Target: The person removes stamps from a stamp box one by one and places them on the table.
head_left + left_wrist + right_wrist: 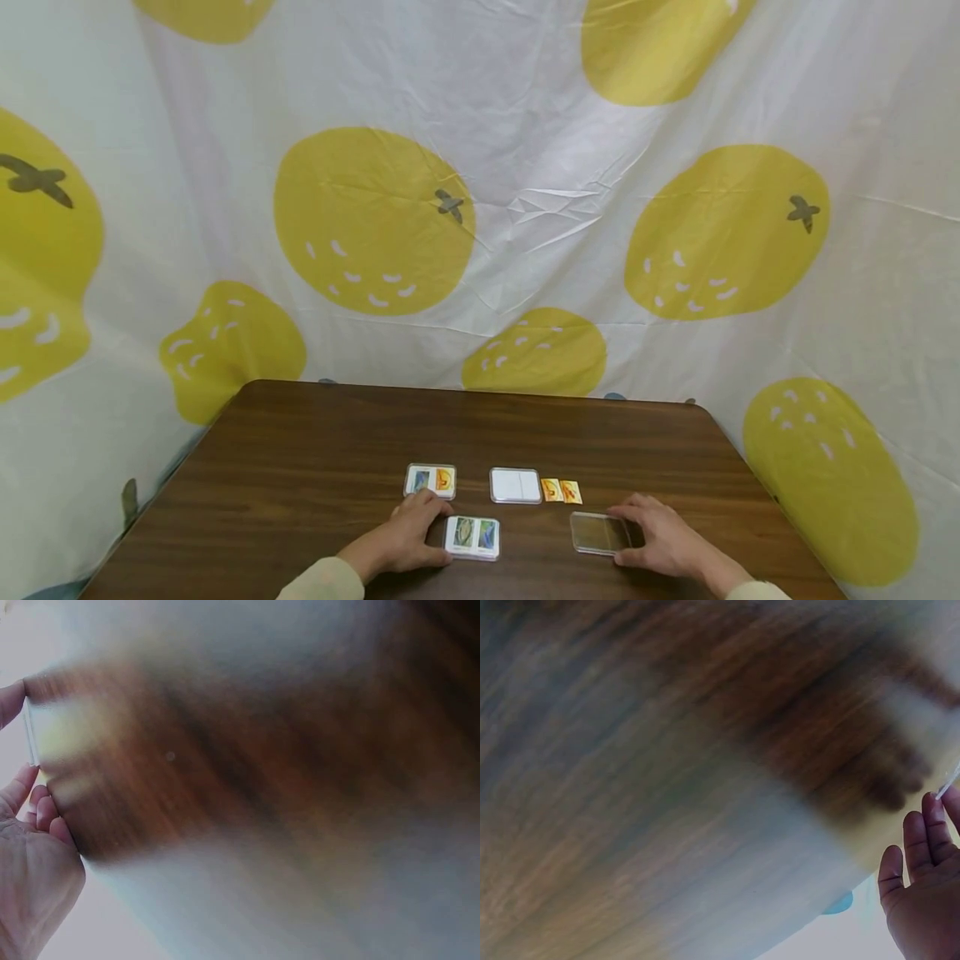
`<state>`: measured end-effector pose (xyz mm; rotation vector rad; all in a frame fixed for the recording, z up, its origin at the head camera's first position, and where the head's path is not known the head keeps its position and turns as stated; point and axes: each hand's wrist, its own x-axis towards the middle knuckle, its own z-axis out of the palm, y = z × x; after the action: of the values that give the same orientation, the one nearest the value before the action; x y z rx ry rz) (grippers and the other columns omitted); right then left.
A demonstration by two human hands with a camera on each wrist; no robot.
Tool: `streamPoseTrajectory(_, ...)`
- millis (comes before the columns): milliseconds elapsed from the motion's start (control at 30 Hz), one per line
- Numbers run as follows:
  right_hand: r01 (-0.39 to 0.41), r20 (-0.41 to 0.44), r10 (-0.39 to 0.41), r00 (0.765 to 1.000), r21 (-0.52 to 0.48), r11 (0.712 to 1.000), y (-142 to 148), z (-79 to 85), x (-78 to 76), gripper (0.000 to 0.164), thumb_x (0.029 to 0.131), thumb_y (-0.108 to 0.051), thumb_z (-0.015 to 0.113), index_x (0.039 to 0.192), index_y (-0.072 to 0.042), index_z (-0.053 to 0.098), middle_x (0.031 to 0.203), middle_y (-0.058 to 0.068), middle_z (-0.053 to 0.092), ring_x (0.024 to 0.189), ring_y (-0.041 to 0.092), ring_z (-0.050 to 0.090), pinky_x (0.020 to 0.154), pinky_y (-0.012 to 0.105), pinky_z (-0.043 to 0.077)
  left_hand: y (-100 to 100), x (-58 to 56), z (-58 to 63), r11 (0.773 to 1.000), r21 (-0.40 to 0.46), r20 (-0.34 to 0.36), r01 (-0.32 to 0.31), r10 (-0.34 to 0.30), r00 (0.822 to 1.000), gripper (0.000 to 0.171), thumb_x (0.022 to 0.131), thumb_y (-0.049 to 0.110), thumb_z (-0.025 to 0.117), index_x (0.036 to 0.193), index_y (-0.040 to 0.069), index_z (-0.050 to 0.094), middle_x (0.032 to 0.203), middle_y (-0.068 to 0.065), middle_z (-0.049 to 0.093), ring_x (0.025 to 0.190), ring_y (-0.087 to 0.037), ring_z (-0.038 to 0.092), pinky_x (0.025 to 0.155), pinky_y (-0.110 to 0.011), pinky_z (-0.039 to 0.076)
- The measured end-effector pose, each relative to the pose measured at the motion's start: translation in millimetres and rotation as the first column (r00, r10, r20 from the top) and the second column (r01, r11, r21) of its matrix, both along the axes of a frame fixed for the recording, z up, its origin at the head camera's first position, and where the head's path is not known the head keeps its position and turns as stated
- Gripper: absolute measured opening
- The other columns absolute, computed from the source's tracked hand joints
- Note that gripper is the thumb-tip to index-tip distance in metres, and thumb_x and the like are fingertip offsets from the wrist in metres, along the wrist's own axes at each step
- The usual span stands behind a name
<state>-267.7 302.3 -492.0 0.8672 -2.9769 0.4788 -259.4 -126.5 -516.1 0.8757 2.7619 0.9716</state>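
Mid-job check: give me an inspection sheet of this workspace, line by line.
Surface: dark wood-grain table.
Job's things: front-left case showing two pictures; clear case part to its right; far-left case, also two pictures, partly hidden by the left grip; white-backed case, with two small orange cards at its right.
Clutter: nothing seen.
Grips: bare hands; left holds the front-left case's left end, right grip the clear part's right end.
Cables: nothing seen.
Surroundings: white cloth printed with yellow fruit behind the table.
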Motion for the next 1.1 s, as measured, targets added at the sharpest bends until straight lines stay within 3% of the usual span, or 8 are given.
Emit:
streamPoseTrajectory(267,0.027,0.004,-0.027,1.0,-0.002,1.0,4.8,-4.2,1.8,0.065,0.071,-0.041,0.085,0.123,-0.007,0.065,0.112,-0.002,0.057,0.104,0.029,0.056,0.085,0.052,0.045,1.9,-0.6,0.1,1.0,-0.001,0.005,0.007,-0.007,1.0,0.051,0.078,0.034,0.082,0.117,0.013,0.058,0.114,0.002,0.048,0.111,-0.024,0.044,0.091,-0.045,0.036)
streamPoseTrajectory(533,0.017,0.0,-0.017,1.0,-0.055,0.998,-6.6,5.6,0.3,0.065,0.076,-0.043,0.081,0.126,-0.005,0.064,0.114,0.0,0.057,0.105,0.027,0.056,0.085,0.05,0.047,3.8,0.6,1.1,1.0,-0.025,-0.022,0.008,-0.008,1.0,0.051,0.078,0.035,0.081,0.117,0.012,0.058,0.115,0.001,0.048,0.113,-0.027,0.045,0.093,-0.048,0.036)
streamPoseTrajectory(700,0.024,0.046,-0.02,0.999,-0.1,0.995,-23.2,14.3,-2.0,0.061,0.083,-0.042,0.077,0.129,-0.004,0.062,0.118,0.001,0.057,0.109,0.027,0.055,0.086,0.049,0.048,4.3,0.9,2.0,0.999,-0.051,-0.031,0.009,-0.01,0.999,0.052,0.08,0.038,0.08,0.12,0.012,0.058,0.116,0.001,0.048,0.115,-0.028,0.045,0.091,-0.047,0.035)
streamPoseTrajectory(1100,-0.068,0.027,0.076,0.997,-0.238,0.969,-83.9,23.4,-5.2,0.05,0.09,-0.03,0.072,0.13,-0.001,0.062,0.117,0.008,0.06,0.109,0.029,0.056,0.089,0.047,0.047,1.7,4.1,2.9,0.999,-0.044,-0.018,-0.004,0.003,1.0,0.052,0.081,0.037,0.08,0.12,0.011,0.058,0.12,-0.001,0.048,0.117,-0.03,0.044,0.093,-0.05,0.034)
